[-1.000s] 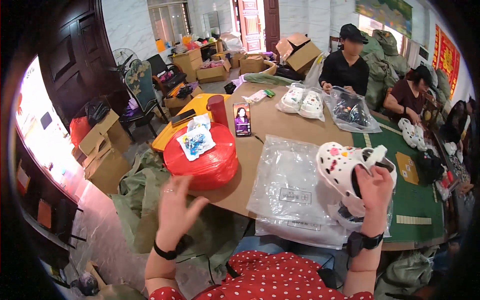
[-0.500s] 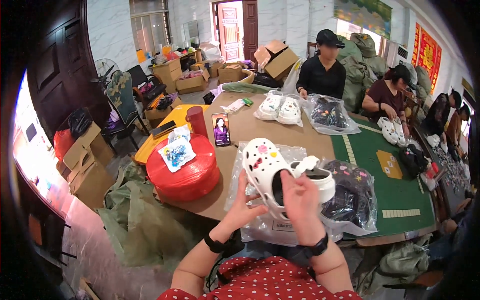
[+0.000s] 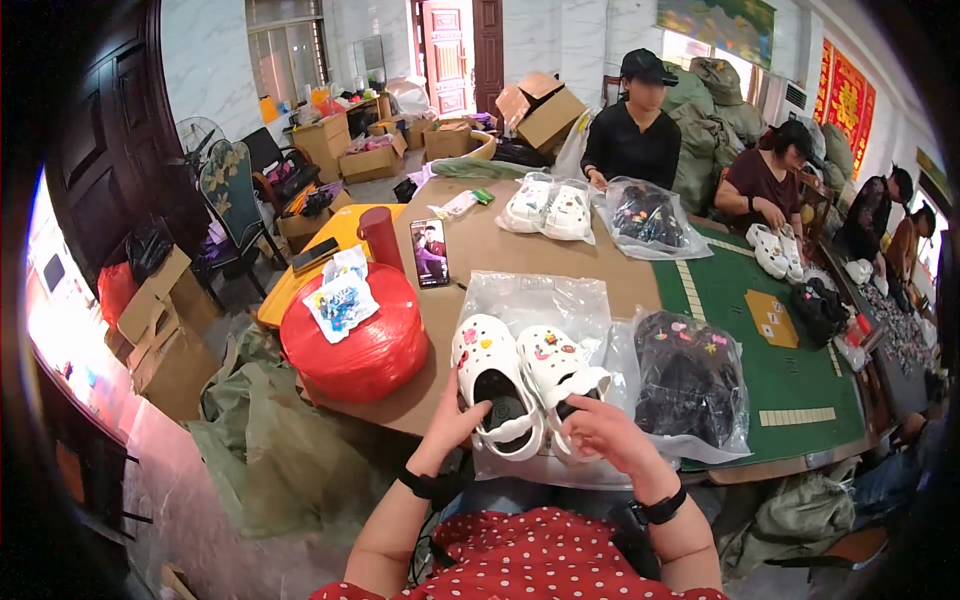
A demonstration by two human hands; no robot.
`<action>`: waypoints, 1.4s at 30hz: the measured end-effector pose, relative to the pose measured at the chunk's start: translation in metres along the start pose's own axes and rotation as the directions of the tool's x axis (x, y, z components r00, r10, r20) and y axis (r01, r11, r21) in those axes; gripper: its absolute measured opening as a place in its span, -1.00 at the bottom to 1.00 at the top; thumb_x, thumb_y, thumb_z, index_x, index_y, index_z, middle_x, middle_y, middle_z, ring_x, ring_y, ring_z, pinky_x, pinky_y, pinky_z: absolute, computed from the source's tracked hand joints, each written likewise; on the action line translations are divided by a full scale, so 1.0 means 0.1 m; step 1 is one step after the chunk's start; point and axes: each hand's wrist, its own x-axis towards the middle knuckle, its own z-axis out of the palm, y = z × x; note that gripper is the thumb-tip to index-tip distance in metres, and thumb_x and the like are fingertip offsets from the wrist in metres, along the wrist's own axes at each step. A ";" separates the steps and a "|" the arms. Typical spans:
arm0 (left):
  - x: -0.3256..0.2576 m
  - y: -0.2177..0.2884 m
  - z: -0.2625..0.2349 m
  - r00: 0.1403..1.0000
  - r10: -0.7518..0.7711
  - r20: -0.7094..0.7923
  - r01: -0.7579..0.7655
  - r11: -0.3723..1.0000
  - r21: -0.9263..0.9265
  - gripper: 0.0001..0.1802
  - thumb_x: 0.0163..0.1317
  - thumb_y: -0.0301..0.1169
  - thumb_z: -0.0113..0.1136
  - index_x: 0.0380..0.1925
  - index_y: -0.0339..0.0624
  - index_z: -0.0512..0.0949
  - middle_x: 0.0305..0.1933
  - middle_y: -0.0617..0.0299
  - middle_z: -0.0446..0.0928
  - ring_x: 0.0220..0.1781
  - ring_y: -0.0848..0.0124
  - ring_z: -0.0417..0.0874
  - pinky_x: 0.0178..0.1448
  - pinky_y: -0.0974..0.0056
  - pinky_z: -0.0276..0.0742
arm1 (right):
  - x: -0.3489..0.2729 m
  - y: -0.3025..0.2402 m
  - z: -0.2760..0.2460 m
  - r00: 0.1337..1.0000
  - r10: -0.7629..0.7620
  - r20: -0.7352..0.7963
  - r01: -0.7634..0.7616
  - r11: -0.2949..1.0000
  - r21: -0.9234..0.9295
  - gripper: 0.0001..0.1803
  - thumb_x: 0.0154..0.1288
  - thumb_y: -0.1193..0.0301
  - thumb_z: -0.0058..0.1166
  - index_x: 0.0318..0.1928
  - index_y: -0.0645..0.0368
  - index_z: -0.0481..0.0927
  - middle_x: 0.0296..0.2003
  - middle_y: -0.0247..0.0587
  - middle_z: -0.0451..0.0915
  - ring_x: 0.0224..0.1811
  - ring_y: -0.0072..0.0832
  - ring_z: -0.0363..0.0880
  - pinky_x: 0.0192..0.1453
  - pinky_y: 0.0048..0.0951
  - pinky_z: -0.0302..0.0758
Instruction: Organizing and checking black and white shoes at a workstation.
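Observation:
A pair of white clogs lies side by side in front of me, toes pointing away, on a clear plastic bag (image 3: 560,292). Coloured charms dot both toes. My left hand (image 3: 452,422) grips the outer side of the left clog (image 3: 483,345), its thumb over the rim of the dark insole. At the heel of the right clog (image 3: 549,358), my right hand (image 3: 608,432) has its fingers bent in at the opening, holding its outer side. Part of the right clog's heel is hidden by that hand.
A red wrapped round bundle (image 3: 355,350) with a small packet on it stands left, near a phone (image 3: 430,255) and a red cup (image 3: 377,238). Bagged dark clogs (image 3: 690,380) lie right, on green matting. Bagged white clogs (image 3: 548,208) lie farther back. Co-workers sit beyond.
The clog that was raised and tilted in my hands is now down on the bag beside its mate. My left hand has moved down and left with it; my right hand has shifted to the other clog.

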 end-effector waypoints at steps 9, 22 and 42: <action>0.00 -0.09 -0.05 0.999 0.040 -0.029 -0.036 0.993 0.114 0.09 0.08 -0.39 0.30 0.54 -0.40 -0.09 0.40 -0.25 0.35 0.38 0.10 0.47 0.44 0.16 0.36 | 0.35 0.33 -0.11 0.786 -0.613 0.077 0.042 -0.072 -0.997 -0.53 0.26 0.08 0.28 -0.14 0.28 0.61 -0.28 0.14 0.59 -0.27 0.11 0.60 -0.20 0.00 0.53; -0.11 0.23 0.00 0.993 0.035 -0.111 -0.014 0.983 0.182 -0.15 0.07 -0.36 0.26 0.43 -0.22 0.28 0.26 -0.12 0.53 -0.04 0.21 0.74 0.05 0.21 0.62 | 0.26 0.13 0.08 0.553 -0.830 -0.069 0.212 0.221 -0.952 -0.73 0.20 0.37 0.34 -0.44 0.27 0.52 -0.54 -0.09 0.53 -0.55 -0.21 0.52 -0.43 -0.25 0.43; 0.08 0.14 0.09 0.938 0.345 -0.026 -0.249 0.725 0.642 -0.41 0.42 0.00 0.05 0.18 -0.27 0.56 0.09 -0.25 0.60 0.21 -0.17 0.53 0.31 -0.04 0.42 | 0.68 -0.04 -0.01 0.747 -0.652 -0.130 -0.098 0.085 -0.992 -0.16 0.25 -0.28 0.11 -0.22 0.45 0.67 -0.29 0.25 0.69 -0.21 0.05 0.70 -0.10 -0.10 0.61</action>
